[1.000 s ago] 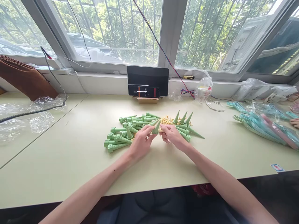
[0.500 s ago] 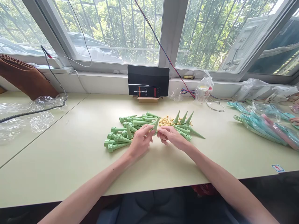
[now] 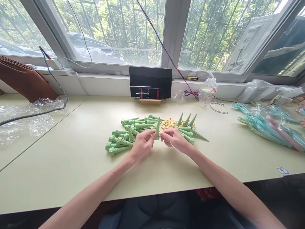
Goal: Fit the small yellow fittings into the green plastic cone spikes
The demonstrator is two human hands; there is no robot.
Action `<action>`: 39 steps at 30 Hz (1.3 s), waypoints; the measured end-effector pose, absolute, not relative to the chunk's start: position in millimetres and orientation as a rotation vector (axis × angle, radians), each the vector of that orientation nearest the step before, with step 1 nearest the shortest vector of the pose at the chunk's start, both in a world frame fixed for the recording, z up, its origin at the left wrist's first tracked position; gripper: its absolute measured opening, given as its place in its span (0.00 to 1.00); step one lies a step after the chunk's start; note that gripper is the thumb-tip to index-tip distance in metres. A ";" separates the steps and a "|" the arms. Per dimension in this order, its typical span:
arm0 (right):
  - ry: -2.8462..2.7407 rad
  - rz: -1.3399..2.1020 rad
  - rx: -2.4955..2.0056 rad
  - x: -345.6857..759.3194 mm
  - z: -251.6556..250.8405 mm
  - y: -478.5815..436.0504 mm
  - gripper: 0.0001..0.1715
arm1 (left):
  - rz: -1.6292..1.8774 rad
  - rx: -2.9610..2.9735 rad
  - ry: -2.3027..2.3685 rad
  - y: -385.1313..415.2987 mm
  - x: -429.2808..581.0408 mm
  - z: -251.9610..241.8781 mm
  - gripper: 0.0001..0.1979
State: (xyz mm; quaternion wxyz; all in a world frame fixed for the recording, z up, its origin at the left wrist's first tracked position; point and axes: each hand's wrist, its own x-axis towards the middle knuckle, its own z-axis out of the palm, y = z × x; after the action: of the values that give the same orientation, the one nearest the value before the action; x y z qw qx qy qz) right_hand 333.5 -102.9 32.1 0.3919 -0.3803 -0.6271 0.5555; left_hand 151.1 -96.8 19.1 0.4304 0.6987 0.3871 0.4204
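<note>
A green plastic spike point(image 3: 157, 127), point upward and wide ribbed end down, is pinched in my left hand point(image 3: 143, 142). Close to the spike's lower right side, my right hand point(image 3: 175, 139) has its thumb and forefinger pressed together on a small yellowish piece that is mostly hidden. Left of and behind my left hand lies a heap of green spikes point(image 3: 119, 140). Behind my right hand is a pile of small yellow pieces point(image 3: 168, 122). Several more green spikes point(image 3: 187, 131) stand or lie to the right of that pile.
At the back, a phone point(image 3: 151, 93) leans on a black tablet point(image 3: 150, 78) in a cardboard stand point(image 3: 150, 102). Plastic-wrapped teal items point(image 3: 269, 125) lie on the right, with a person's fingers at the edge. Clear wrap point(image 3: 40, 124) and a brown bag point(image 3: 26, 79) are on the left.
The green spike in my left hand has turned more upright. My right fingertips have come in close against its lower side. The person's hand at the far right has drawn back.
</note>
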 end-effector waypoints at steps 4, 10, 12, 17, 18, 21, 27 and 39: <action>-1.592 1.413 -0.953 333.4 30.2 -102.9 0.23 | 1.038 1.732 0.989 -98.8 151.2 25.7 0.15; -1.752 1.195 -1.012 334.4 27.1 -103.9 0.21 | 0.986 1.725 1.020 -101.9 151.3 34.9 0.16; -1.840 1.041 -1.038 334.3 25.2 -104.2 0.21 | 0.951 1.732 1.034 -101.1 149.9 35.3 0.17; -2.033 0.707 -1.064 334.5 16.7 -103.1 0.22 | 0.809 1.679 1.040 -94.7 143.1 29.5 0.19; -2.061 0.668 -1.058 334.6 15.0 -102.6 0.22 | 0.788 1.651 1.027 -93.5 141.8 28.3 0.20; -2.135 0.576 -1.005 335.2 11.4 -101.3 0.22 | 0.718 1.529 0.975 -91.0 138.8 27.0 0.21; -2.199 0.500 -0.962 335.6 10.6 -100.8 0.20 | 0.671 1.379 0.909 -89.0 137.1 24.8 0.21; -2.053 0.522 -1.071 332.7 16.0 -101.3 0.21 | 0.938 1.574 0.864 -90.8 147.5 24.6 0.17</action>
State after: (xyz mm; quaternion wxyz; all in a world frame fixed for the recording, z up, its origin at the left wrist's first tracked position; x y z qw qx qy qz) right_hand 332.7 -101.3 16.0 0.3748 -0.4183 -0.8019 0.2038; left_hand 147.5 -90.8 24.6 0.5296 0.6590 0.3618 0.3928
